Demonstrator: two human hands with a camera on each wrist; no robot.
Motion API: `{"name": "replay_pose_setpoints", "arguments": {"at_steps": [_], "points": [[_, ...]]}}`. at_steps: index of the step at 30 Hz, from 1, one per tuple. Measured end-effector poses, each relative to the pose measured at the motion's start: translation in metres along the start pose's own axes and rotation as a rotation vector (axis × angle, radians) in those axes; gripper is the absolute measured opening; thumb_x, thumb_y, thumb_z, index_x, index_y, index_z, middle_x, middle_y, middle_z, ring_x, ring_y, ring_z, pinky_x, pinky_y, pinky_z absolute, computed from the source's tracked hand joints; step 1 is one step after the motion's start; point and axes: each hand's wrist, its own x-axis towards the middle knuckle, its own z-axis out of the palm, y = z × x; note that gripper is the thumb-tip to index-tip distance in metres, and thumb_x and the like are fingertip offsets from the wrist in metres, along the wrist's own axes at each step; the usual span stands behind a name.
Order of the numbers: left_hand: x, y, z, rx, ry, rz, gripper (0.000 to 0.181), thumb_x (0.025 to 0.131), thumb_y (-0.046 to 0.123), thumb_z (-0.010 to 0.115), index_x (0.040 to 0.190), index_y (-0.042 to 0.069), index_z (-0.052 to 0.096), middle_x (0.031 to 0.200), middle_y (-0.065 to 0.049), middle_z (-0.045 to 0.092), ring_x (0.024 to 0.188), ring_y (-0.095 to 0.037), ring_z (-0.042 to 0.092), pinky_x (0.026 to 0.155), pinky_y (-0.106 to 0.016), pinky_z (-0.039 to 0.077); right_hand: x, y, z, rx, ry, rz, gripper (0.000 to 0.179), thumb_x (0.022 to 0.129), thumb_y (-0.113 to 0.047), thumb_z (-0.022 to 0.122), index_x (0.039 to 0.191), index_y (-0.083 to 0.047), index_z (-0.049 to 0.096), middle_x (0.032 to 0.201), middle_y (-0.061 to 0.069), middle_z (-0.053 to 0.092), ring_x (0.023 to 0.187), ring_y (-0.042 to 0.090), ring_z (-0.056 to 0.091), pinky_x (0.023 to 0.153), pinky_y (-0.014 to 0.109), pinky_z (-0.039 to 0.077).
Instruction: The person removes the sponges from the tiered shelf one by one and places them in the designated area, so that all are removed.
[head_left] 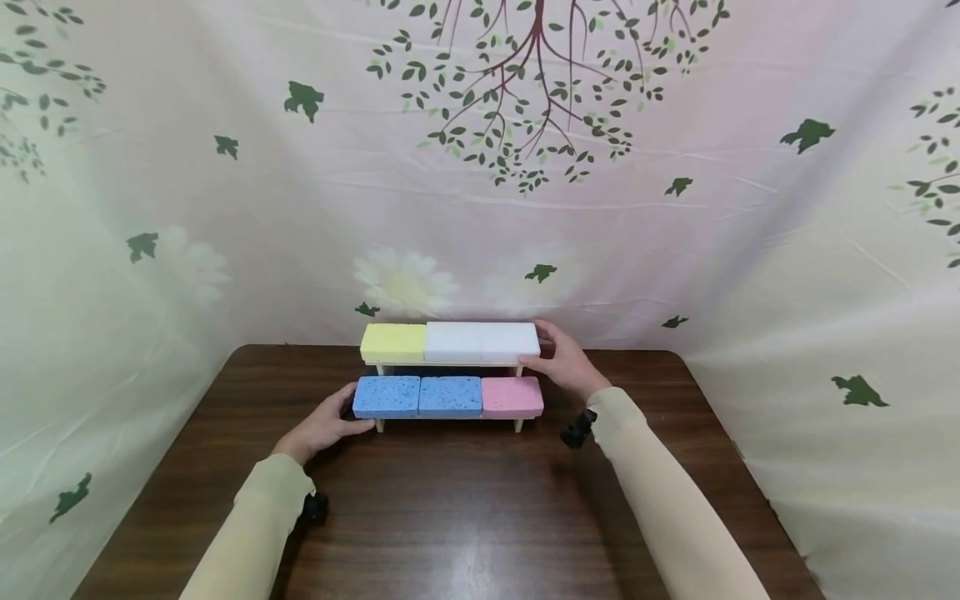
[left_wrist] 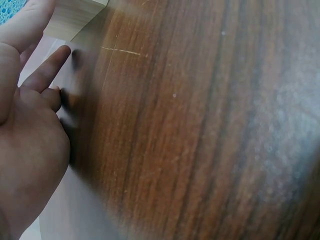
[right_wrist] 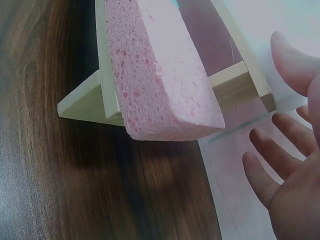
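Observation:
A two-step wooden stand carries a row of sponges on each step. On the lower step lie two blue sponges and a pink sponge. The upper step holds a yellow sponge and two white sponges. My left hand is at the left end of the lower row, thumb toward the front corner, fingers extended. At the upper row's right end, my right hand touches the end white sponge, thumb in front and index finger toward the back. Its other fingers spread loosely below the upper step.
The stand is on a dark brown wooden table, near its back edge. A pale cloth backdrop printed with leaves and flowers hangs close behind and along both sides. Small black wrist cameras sit by the sleeves.

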Motion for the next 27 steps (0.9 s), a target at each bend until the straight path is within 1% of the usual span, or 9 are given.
{"name": "replay_pose_setpoints", "arguments": {"at_steps": [3,6,12,18,23,27], "points": [[0.000,0.002,0.000,-0.010,-0.001,0.009,0.095,0.092,0.032,0.084,0.165,0.009,0.028,0.169,-0.022,0.030,0.156,-0.047,0.021,0.123,-0.069,0.016,-0.002,0.001,-0.003,0.009,0.010,0.010,0.088,0.090,-0.034,0.086,0.160,-0.017,0.038,0.155,0.012,0.050,0.138,0.036,0.050,0.108,0.057,0.050],[0.000,0.003,0.001,-0.006,-0.002,0.015,0.094,0.093,0.030,0.083,0.165,0.008,0.028,0.168,-0.022,0.030,0.156,-0.048,0.021,0.123,-0.069,0.016,-0.004,0.002,-0.006,0.008,0.017,0.001,0.087,0.091,-0.031,0.085,0.161,-0.017,0.036,0.155,0.013,0.050,0.137,0.036,0.050,0.108,0.057,0.050],[-0.001,0.003,0.001,0.000,-0.003,0.000,0.095,0.093,0.032,0.083,0.165,0.007,0.026,0.169,-0.023,0.029,0.156,-0.048,0.020,0.123,-0.069,0.016,-0.009,0.007,-0.016,-0.019,0.020,-0.014,0.085,0.094,-0.027,0.083,0.163,-0.018,0.035,0.155,0.014,0.050,0.139,0.037,0.050,0.107,0.057,0.049],[0.000,0.003,0.000,0.004,-0.003,0.000,0.096,0.093,0.033,0.083,0.166,0.008,0.026,0.169,-0.023,0.028,0.157,-0.048,0.019,0.123,-0.069,0.016,-0.016,0.014,-0.032,-0.015,0.037,-0.021,0.081,0.096,-0.024,0.081,0.163,-0.014,0.035,0.156,0.016,0.049,0.140,0.039,0.049,0.109,0.058,0.047],[-0.001,0.002,0.001,0.002,-0.006,-0.005,0.095,0.093,0.032,0.083,0.165,0.007,0.026,0.170,-0.023,0.028,0.157,-0.048,0.018,0.124,-0.069,0.015,-0.025,0.023,-0.047,-0.009,0.045,-0.021,0.081,0.097,-0.025,0.079,0.164,-0.014,0.033,0.159,0.017,0.046,0.140,0.041,0.049,0.109,0.058,0.047],[-0.001,0.002,0.001,-0.010,-0.008,0.006,0.093,0.093,0.029,0.083,0.165,0.007,0.027,0.169,-0.023,0.029,0.157,-0.047,0.019,0.124,-0.069,0.016,-0.033,0.030,-0.058,-0.013,0.069,-0.013,0.081,0.098,-0.024,0.078,0.164,-0.014,0.031,0.161,0.018,0.044,0.140,0.042,0.049,0.108,0.057,0.048]]}}
